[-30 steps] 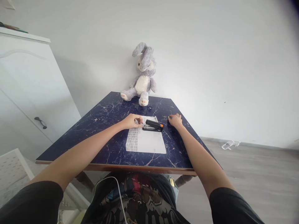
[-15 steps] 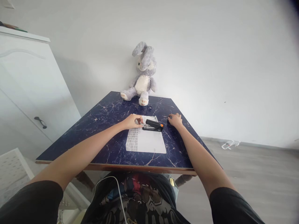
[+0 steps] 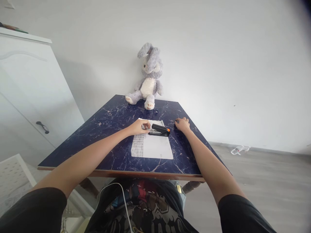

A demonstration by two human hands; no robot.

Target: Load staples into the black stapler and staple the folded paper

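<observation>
A black stapler (image 3: 160,130) with an orange tip at its right end lies across a printed sheet of paper (image 3: 157,147). Its upper arm is raised a little from the base, and a metal part shows between them. My left hand (image 3: 139,126) is closed at the stapler's left end, thumb and finger pinching there; the exact grip is small and partly hidden. To the right of the paper, my right hand (image 3: 182,124) rests on the blue marbled table (image 3: 104,119) near its right edge, fingers loosely bent and apart, with nothing seen in it.
A grey plush rabbit (image 3: 149,77) sits at the table's back against the wall. To the left stands a white cabinet (image 3: 31,81) with a dark handle. A clear plastic item (image 3: 239,149) lies on the floor at right. A white cable (image 3: 124,200) hangs before my shirt.
My left hand has shifted very slightly to the right at the stapler's left end. The stapler, the paper and my right hand look almost unchanged.
</observation>
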